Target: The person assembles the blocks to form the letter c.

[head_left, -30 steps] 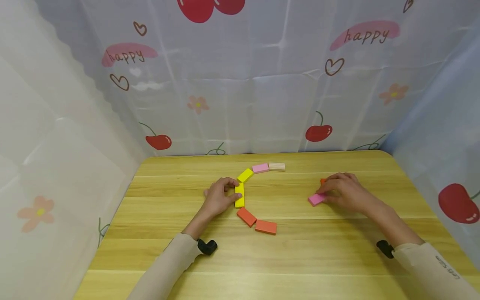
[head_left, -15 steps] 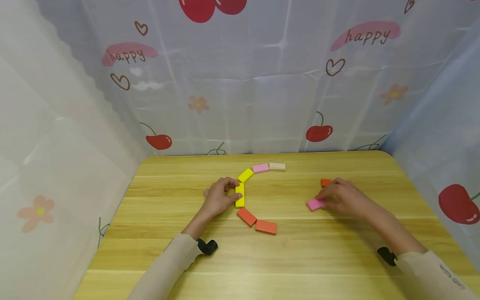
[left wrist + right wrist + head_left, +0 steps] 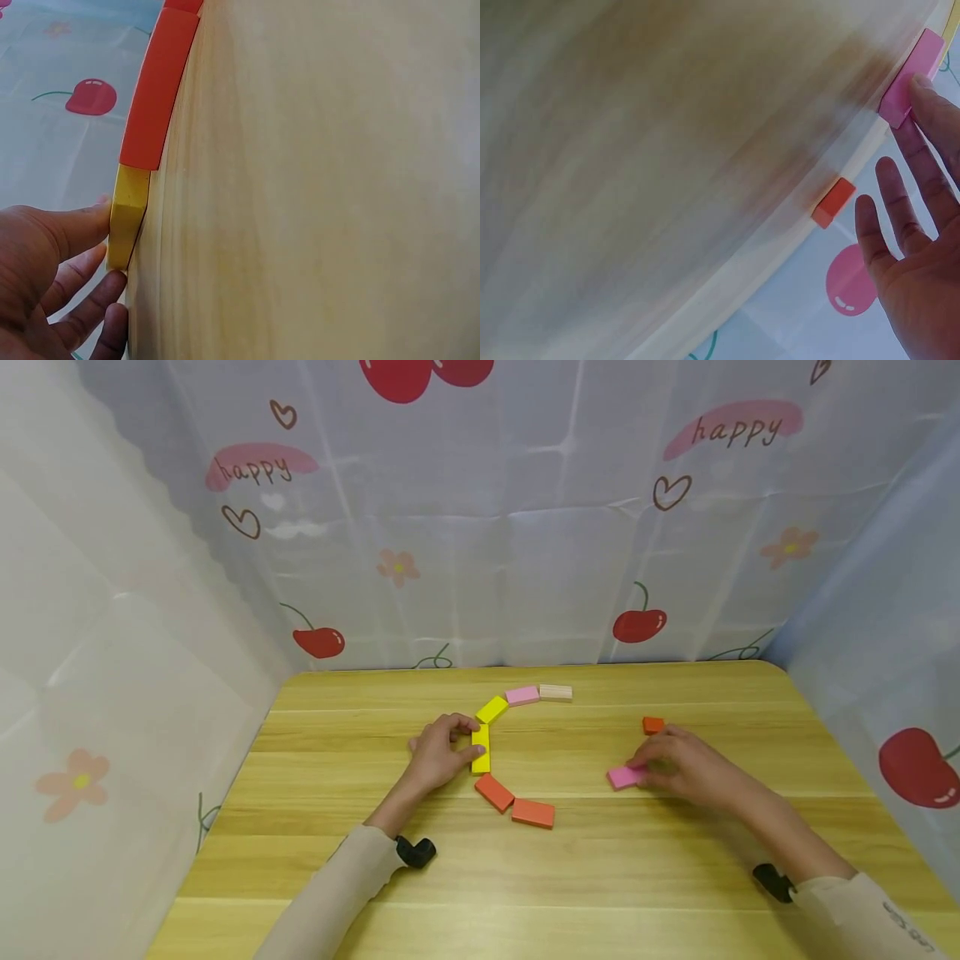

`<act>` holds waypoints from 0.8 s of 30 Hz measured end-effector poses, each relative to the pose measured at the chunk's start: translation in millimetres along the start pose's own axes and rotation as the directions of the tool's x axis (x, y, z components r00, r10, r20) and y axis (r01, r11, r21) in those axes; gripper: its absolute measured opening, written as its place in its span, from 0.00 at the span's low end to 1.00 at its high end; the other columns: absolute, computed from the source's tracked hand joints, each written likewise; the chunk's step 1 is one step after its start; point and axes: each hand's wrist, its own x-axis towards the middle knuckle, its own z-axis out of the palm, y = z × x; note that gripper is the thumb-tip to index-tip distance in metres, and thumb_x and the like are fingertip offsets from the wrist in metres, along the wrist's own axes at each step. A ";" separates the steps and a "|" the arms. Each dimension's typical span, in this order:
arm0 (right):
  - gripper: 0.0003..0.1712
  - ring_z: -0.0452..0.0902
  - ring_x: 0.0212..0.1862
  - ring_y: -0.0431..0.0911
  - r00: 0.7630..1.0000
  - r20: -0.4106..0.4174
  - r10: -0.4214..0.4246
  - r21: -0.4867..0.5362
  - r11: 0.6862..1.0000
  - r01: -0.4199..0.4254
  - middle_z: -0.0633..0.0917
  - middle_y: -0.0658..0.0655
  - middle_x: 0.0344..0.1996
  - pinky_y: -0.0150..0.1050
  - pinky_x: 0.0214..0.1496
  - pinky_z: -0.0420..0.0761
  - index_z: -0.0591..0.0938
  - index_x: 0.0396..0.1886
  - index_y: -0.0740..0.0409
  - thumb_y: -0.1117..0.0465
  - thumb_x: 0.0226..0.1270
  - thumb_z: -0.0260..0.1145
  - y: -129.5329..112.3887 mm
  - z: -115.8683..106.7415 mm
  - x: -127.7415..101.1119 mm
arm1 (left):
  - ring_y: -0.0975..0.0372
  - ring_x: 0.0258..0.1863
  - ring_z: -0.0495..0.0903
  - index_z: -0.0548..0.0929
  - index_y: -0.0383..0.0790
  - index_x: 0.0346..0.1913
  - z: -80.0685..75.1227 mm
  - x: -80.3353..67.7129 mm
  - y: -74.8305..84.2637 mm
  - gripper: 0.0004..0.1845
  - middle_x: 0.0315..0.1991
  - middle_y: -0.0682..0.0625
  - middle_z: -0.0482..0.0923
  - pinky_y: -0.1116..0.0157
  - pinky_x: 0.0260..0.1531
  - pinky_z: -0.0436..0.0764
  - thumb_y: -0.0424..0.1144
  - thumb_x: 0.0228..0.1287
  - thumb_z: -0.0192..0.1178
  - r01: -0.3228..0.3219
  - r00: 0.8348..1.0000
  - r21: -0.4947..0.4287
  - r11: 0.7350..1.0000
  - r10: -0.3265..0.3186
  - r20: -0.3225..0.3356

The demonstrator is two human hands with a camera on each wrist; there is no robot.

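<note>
My left hand [image 3: 437, 752] pinches the ends of an upright-lying yellow block [image 3: 482, 763] on the table, its thumb resting against it. In the left wrist view, thumb and fingers sit around that yellow block [image 3: 129, 214], which meets an orange-red block [image 3: 159, 90]. Farther right, my right hand [image 3: 686, 768] holds a pink block [image 3: 621, 778] between thumb and fingers, low at the tabletop. The right wrist view shows the thumb on the pink block [image 3: 913, 75], other fingers spread. An orange block [image 3: 653, 726] lies just behind the right hand.
A curved row runs on from the held yellow block: another yellow [image 3: 492, 709], a pale pink [image 3: 522, 696] and a plain wood block [image 3: 556, 693] behind, two orange-red blocks [image 3: 533, 813] in front. A printed curtain [image 3: 562, 568] closes the table's back.
My right hand has slid the pink block left and toward me, turning it slightly, uncovering the orange block behind. My left hand stays on the yellow block.
</note>
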 end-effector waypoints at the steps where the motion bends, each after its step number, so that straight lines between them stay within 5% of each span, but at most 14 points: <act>1: 0.12 0.80 0.52 0.44 1.000 0.000 -0.003 0.001 1.000 0.003 0.91 0.39 0.44 0.48 0.57 0.81 0.93 0.45 0.42 0.59 0.62 0.83 -0.9 0.7 -0.2 | 0.51 0.56 0.81 0.87 0.52 0.55 -0.2 0.0 0.1 0.15 0.55 0.52 0.85 0.45 0.57 0.55 0.46 0.68 0.76 0.000 1.000 -0.001 1.000 0.000 -0.001; 9: 0.12 0.82 0.48 0.41 0.996 -0.036 -0.081 -0.005 0.997 0.081 0.91 0.39 0.42 0.49 0.57 0.79 0.92 0.42 0.44 0.60 0.60 0.84 -6.7 6.8 -4.2 | 0.51 0.56 0.81 0.87 0.53 0.55 0.6 -1.5 1.0 0.15 0.54 0.52 0.85 0.46 0.56 0.56 0.46 0.68 0.76 -0.001 1.000 -0.001 1.000 0.001 0.005; 24: 0.11 0.79 0.48 0.38 0.999 0.046 -0.027 0.020 0.999 0.026 0.87 0.37 0.41 0.44 0.55 0.82 0.91 0.44 0.41 0.56 0.63 0.82 -22.9 12.6 -2.5 | 0.51 0.56 0.81 0.87 0.53 0.55 0.6 -1.4 0.2 0.15 0.56 0.51 0.85 0.46 0.56 0.56 0.45 0.68 0.76 -0.002 1.000 -0.007 1.000 0.002 -0.003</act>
